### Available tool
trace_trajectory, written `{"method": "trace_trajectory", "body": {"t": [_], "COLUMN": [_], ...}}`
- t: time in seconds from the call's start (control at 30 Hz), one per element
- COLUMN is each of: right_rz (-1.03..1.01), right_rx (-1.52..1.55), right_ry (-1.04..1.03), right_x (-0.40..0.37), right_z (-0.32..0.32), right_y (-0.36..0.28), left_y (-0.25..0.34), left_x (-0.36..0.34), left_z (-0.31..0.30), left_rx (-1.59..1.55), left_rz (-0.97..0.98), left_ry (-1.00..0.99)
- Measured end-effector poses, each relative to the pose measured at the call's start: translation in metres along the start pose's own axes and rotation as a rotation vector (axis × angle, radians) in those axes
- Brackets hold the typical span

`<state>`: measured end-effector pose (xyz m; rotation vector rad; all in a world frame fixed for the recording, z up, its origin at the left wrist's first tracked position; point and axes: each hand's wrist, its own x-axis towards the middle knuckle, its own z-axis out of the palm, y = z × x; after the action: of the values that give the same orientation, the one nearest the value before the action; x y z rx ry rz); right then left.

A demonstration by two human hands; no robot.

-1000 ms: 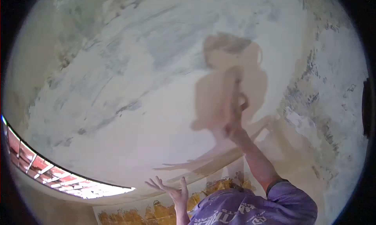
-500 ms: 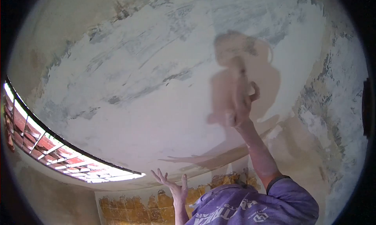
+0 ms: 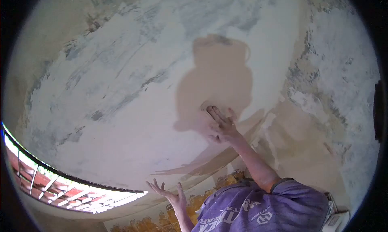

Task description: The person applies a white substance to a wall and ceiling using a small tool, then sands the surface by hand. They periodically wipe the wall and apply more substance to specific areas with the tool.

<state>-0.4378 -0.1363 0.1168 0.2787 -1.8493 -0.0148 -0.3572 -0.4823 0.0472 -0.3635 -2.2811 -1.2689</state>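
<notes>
My right hand reaches up to the white plastered wall, its fingers stretched out and fingertips right at the surface. Its thumb points away to the lower left. A dark curved mark shows by the fingertips; whether it is shadow or something thin under them I cannot tell. Lower down on the left, my left hand is raised with fingers spread and nothing in it, near the corner of the window opening. My head and body cast a brown shadow around the right hand.
A barred window opening runs along the lower left, with reddish shapes behind it. Yellow-brown tiles line the lower wall. Rough grey patches cover the wall at right. A pale object sits behind my purple sleeve.
My right hand has moved down and to the left across the wall. The view has shifted, so the wall and window appear further left. My left hand stays raised and spread.
</notes>
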Motion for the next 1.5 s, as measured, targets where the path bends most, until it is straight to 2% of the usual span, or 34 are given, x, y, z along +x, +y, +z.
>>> {"method": "trace_trajectory", "body": {"t": [0.03, 0.1, 0.17, 0.23, 0.3, 0.4, 0.47, 0.53, 0.6, 0.67, 0.73, 0.77, 0.83, 0.97, 1.03, 1.1, 1.17, 1.2, 1.27, 1.33, 1.4, 1.43, 1.47, 1.5], "right_rz": [0.006, 0.471, 0.757, 0.724, 0.398, 0.069, 0.709, 0.973, 0.88, 0.679, 0.843, 1.107, 1.29, 0.974, 0.822, 0.679, 1.008, 1.058, 0.999, 0.979, 1.196, 1.122, 1.117, 1.085], "right_rx": [0.016, 0.097, 0.242, 0.29, 0.237, -0.171, 0.178, 0.342, 0.31, 0.115, 0.157, 0.296, 0.402, 0.234, 0.073, -0.204, 0.102, 0.172, 0.195, 0.198, 0.269, -0.029, -0.07, 0.009], "right_ry": [-0.07, -0.086, 0.111, 0.122, -0.083, -0.216, 0.002, 0.151, 0.21, 0.043, 0.002, 0.048, 0.102, 0.072, -0.06, -0.232, -0.136, -0.085, -0.047, -0.12, -0.451, -0.636, -0.623, -0.421], "right_x": [-0.008, -0.029, -0.009, 0.001, -0.023, -0.053, -0.053, -0.049, -0.051, -0.062, -0.095, -0.133, -0.154, -0.13, -0.173, -0.268, -0.225, -0.202, -0.167, -0.157, -0.177, -0.202, -0.197, -0.192], "right_z": [-0.007, -0.005, -0.009, -0.008, -0.006, -0.001, -0.002, 0.002, 0.009, -0.001, 0.003, 0.023, 0.032, 0.007, 0.015, 0.055, 0.027, 0.018, 0.001, -0.008, -0.006, 0.013, 0.015, 0.015], "right_y": [0.004, 0.024, 0.015, 0.006, -0.008, 0.031, 0.028, 0.023, 0.014, 0.019, 0.028, 0.038, 0.039, 0.024, 0.039, 0.068, 0.06, 0.054, 0.042, 0.041, 0.052, 0.055, 0.053, 0.049], "left_y": [-0.002, -0.005, -0.001, 0.003, 0.006, 0.002, 0.001, 0.004, 0.004, 0.006, 0.009, 0.014, 0.021, 0.021, 0.022, 0.026, 0.025, 0.026, 0.023, 0.023, 0.026, 0.025, 0.025, 0.025], "left_x": [0.002, 0.002, 0.002, 0.006, 0.004, 0.004, 0.003, 0.002, 0.002, 0.0, 0.0, 0.001, 0.002, 0.003, 0.002, 0.005, 0.007, 0.008, 0.01, 0.01, 0.011, 0.011, 0.012, 0.014], "left_z": [-0.001, 0.0, -0.002, 0.0, 0.001, 0.007, 0.01, 0.014, 0.017, 0.023, 0.025, 0.026, 0.026, 0.035, 0.039, 0.04, 0.04, 0.041, 0.044, 0.047, 0.05, 0.05, 0.051, 0.052], "left_rx": [0.0, -0.004, 0.007, 0.013, 0.022, -0.01, 0.002, 0.005, 0.002, 0.002, 0.008, 0.014, 0.009, -0.031, -0.043, -0.05, -0.043, -0.043, -0.046, -0.055, -0.066, -0.066, -0.068, -0.071], "left_rz": [0.012, 0.028, 0.028, 0.021, -0.007, 0.024, 0.041, 0.057, 0.078, 0.081, 0.079, 0.077, 0.08, 0.087, 0.091, 0.102, 0.118, 0.125, 0.12, 0.119, 0.13, 0.15, 0.172, 0.194], "left_ry": [0.002, 0.01, -0.002, -0.011, -0.031, -0.044, -0.045, -0.048, -0.058, -0.081, -0.102, -0.113, -0.116, -0.076, -0.072, -0.085, -0.112, -0.124, -0.141, -0.147, -0.128, -0.123, -0.117, -0.11]}}
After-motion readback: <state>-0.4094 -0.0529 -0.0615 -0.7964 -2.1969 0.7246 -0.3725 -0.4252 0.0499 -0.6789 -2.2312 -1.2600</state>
